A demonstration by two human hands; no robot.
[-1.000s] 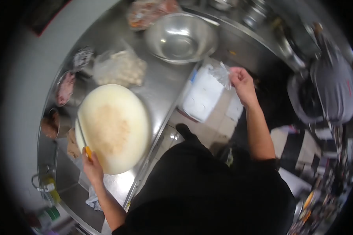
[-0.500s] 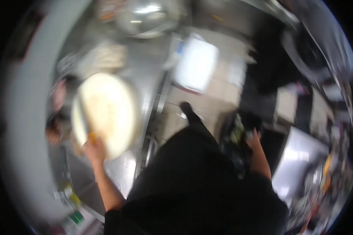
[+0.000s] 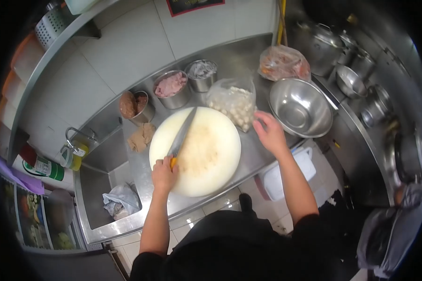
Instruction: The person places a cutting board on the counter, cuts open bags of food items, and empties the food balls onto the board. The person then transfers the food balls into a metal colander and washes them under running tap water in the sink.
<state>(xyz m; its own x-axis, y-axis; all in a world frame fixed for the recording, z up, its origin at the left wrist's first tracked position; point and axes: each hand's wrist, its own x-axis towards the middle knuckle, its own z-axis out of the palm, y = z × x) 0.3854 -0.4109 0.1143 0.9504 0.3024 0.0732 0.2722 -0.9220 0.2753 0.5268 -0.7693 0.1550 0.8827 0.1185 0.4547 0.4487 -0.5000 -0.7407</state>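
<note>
My left hand [image 3: 164, 175] is closed around the orange handle of a kitchen knife [image 3: 184, 133]. The long blade lies over a thick, round, cream-coloured chopping board [image 3: 218, 161], pointing away from me. My right hand [image 3: 271, 132] is empty, its thumb and fingers apart. It hovers by the right side of a clear plastic bag [image 3: 232, 100] full of small, pale, round pieces; whether a finger touches the bag I cannot tell. Close to that hand on the right is a wide steel bowl [image 3: 300, 105].
Metal tubs [image 3: 172, 89] of pinkish raw meat stand behind the board, with a crumpled brown piece [image 3: 141, 137] beside it. To the left is a sink [image 3: 110, 187] holding a plastic bag. Another bagged food [image 3: 284, 63] lies at the back right. A lidded white container [image 3: 288, 173] sits below the counter.
My right hand has come from a dark container with greenish scraps on the right to beside the bag on the counter. The view has turned towards the counter; my left hand keeps the knife.
</note>
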